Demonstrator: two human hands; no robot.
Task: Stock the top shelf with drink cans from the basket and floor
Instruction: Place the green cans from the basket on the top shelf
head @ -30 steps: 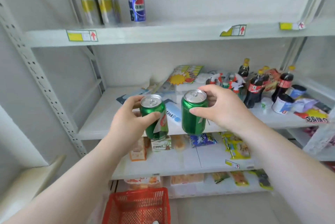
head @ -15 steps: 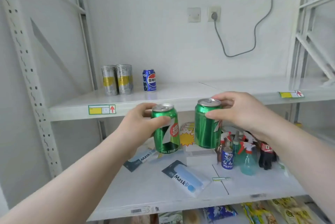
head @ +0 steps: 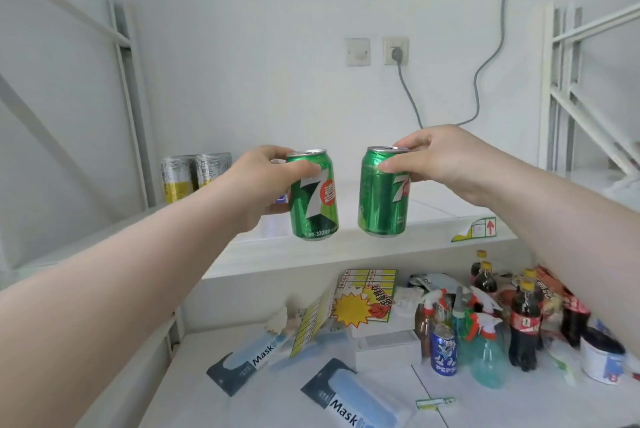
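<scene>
My left hand [head: 263, 182] grips a green 7-Up can [head: 313, 195] around its upper part, holding it upright. My right hand [head: 436, 159] pinches a second green 7-Up can [head: 382, 192] near its top rim. Both cans hang just above the front edge of the white top shelf [head: 346, 247]. Two silver-and-yellow cans [head: 192, 176] stand at the shelf's back left. A blue can is almost wholly hidden behind my left hand. The basket and floor are out of view.
The shelf below holds mask packs [head: 349, 396], a blue Pepsi can [head: 443, 349], spray bottles [head: 486, 348], cola bottles [head: 524, 320] and a yellow sign card [head: 363, 299]. A grey cable [head: 408, 95] hangs from a wall socket. White shelf uprights [head: 131, 98] stand left and right.
Both hands have lifted the two green cans from mid-shelf height up to the top shelf's front edge. The view has tilted upward, so the basket dropped out of sight.
</scene>
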